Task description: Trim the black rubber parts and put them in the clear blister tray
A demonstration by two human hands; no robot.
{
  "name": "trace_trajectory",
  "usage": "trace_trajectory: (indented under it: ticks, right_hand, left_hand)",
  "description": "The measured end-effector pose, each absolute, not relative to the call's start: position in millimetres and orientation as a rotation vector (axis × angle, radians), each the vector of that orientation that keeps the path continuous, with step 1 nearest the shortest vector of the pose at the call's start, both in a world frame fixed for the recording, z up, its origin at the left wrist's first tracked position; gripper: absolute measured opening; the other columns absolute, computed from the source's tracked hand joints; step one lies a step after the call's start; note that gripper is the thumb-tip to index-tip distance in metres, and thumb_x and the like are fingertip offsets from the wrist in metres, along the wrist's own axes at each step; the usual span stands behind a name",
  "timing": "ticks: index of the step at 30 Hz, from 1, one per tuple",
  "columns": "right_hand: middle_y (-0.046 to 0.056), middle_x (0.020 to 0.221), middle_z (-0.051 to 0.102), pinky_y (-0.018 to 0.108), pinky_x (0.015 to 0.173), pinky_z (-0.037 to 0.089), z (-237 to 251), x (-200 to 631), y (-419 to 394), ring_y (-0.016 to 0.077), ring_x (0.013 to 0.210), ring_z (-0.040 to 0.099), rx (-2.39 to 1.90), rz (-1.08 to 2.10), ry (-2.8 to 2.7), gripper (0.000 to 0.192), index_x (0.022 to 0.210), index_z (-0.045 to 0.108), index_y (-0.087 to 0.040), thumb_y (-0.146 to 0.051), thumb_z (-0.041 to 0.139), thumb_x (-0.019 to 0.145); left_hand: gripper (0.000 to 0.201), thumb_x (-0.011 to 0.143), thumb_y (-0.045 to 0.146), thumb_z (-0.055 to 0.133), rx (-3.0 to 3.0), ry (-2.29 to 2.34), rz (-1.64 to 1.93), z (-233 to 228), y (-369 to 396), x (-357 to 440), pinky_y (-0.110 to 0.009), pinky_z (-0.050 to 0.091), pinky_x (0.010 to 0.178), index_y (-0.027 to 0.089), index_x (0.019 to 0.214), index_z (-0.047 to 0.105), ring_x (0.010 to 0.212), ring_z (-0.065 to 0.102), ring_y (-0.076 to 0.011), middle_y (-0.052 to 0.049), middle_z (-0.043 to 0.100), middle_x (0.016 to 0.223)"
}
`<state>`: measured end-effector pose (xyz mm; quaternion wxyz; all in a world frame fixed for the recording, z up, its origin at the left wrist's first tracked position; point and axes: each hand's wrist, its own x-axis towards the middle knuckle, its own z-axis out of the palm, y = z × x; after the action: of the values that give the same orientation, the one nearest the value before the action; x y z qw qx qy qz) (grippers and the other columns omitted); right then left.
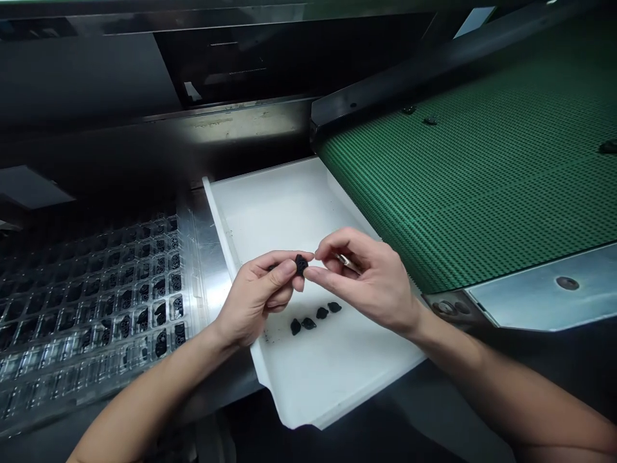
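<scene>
A small black moulded part [301, 263] is pinched between the fingertips of both hands above a white tray [270, 206]. My left hand [258, 296] grips it from the left with thumb and forefinger. My right hand [369, 280] touches it from the right and also holds a thin metal tool [344, 260] in its fingers. Several more black parts [314, 316] lie in a short row on the tray floor just below my hands.
A clear blister tray [72, 334] with many pockets, several holding black parts, lies at the left. A green conveyor belt [482, 167] slopes up at the right, with a few black parts [429, 120] on it. Its metal end plate [544, 296] sits by the white tray.
</scene>
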<state>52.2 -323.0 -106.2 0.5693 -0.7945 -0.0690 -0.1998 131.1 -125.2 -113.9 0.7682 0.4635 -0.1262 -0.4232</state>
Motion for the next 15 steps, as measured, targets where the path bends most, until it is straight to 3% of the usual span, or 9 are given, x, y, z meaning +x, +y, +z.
trace_trajectory:
  ticks: [2, 4, 9, 15]
  right_hand:
    - [-0.002, 0.088, 0.058, 0.020, 0.051, 0.036, -109.2, 52.7, -323.9, 0.0055, 0.067, 0.050, -1.931, -0.573, -0.270, 0.036, 0.127, 0.071, -0.016, -0.024, 0.087, 0.097]
    - [0.001, 0.094, 0.063, 0.020, 0.057, 0.041, -110.1, 54.6, -325.0, 0.0055, 0.075, 0.056, -1.967, -0.615, -0.417, 0.040, 0.139, 0.072, -0.015, -0.021, 0.083, 0.101]
    - [0.004, 0.092, 0.069, 0.021, 0.076, 0.052, -107.2, 57.5, -325.3, 0.0067, 0.085, 0.064, -1.958, -0.729, -0.552, 0.017, 0.115, 0.079, -0.009, -0.011, 0.083, 0.098]
    - [0.001, 0.087, 0.072, 0.021, 0.058, 0.046, -103.4, 53.3, -324.5, 0.0068, 0.071, 0.061, -1.868, -0.594, -0.230, 0.008, 0.102, 0.078, -0.015, -0.021, 0.082, 0.100]
  left_hand:
    - [0.036, 0.097, 0.048, 0.086, 1.013, -0.270, -0.949, -113.2, -125.0, 131.1, -0.014, 0.017, 0.048, 0.017, 0.115, 0.081, 0.051, 0.028, 0.0016, 0.001, 0.056, 0.074]
    - [0.038, 0.095, 0.049, 0.087, 1.018, -0.264, -0.976, -112.8, -125.3, 131.0, -0.015, 0.017, 0.049, 0.014, 0.105, 0.076, 0.052, 0.028, 0.0004, 0.003, 0.050, 0.070]
    - [0.037, 0.101, 0.050, 0.079, 1.028, -0.277, -1.015, -112.4, -126.4, 131.2, -0.017, 0.019, 0.051, 0.014, 0.101, 0.073, 0.057, 0.032, -0.0022, 0.003, 0.043, 0.074]
    - [0.031, 0.100, 0.044, 0.078, 1.087, -0.324, -0.863, -114.1, -125.0, 127.4, -0.018, 0.026, 0.056, 0.024, 0.124, 0.080, 0.065, 0.039, -0.0041, 0.000, 0.049, 0.083]
